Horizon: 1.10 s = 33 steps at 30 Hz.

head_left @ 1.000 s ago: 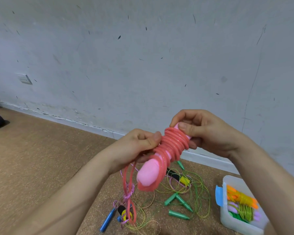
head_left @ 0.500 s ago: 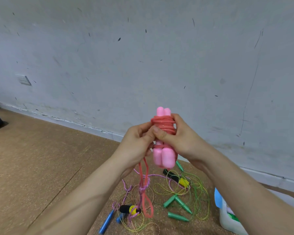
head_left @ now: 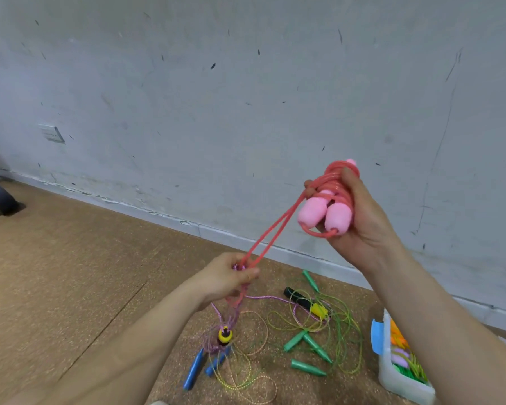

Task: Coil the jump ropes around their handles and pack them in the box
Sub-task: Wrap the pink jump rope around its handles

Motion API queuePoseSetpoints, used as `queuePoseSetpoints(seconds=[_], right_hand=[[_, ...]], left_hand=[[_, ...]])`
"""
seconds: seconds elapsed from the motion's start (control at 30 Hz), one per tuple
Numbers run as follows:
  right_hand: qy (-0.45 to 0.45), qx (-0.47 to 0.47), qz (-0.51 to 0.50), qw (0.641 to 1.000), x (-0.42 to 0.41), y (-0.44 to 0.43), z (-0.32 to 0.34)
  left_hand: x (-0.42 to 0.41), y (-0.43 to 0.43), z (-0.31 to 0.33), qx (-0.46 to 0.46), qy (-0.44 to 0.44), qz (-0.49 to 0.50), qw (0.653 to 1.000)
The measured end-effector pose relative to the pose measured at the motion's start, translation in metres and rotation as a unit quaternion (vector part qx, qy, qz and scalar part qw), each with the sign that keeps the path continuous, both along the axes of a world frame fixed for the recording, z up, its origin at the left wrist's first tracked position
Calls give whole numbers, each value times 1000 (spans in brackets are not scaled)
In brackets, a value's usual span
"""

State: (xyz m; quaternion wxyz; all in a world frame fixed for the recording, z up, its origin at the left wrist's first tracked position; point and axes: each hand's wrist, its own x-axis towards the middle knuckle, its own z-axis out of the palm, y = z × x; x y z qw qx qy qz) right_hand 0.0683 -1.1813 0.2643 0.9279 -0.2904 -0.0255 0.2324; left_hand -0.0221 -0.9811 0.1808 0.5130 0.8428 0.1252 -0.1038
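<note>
Aloft, right hand (head_left: 362,229) around pink handles (head_left: 312,213)

Honestly, there's no writing, brand or number I can read anywhere here. The pink jump rope (head_left: 330,211) handles look plain. The plastic box (head_left: 400,384) has no label I can make out. The wall plate (head_left: 51,133) is too small and blurry to tell if anything's marked on it.
</note>
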Motion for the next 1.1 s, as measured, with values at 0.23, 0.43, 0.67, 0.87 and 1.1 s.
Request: queuePoseSetpoints(seconds=[0.23,0.43,0.67,0.87,1.1], right_hand=[[-14,-34,-39,999,13,-9,-5],[-31,-118,-107,987,15,3,-13],[46,-164,-271,947,56,-34,-36],[-14,-251,-247,936,46,-17,-46],[-232,-296,64,924,7,9,-25]], left_hand=[[2,8,49,-188,-91,78,975],[1,21,64,335,-227,32,914],[9,70,38,192,-55,244,949],[8,63,51,-407,-73,253,875],[5,32,84,-14,-174,61,983]])
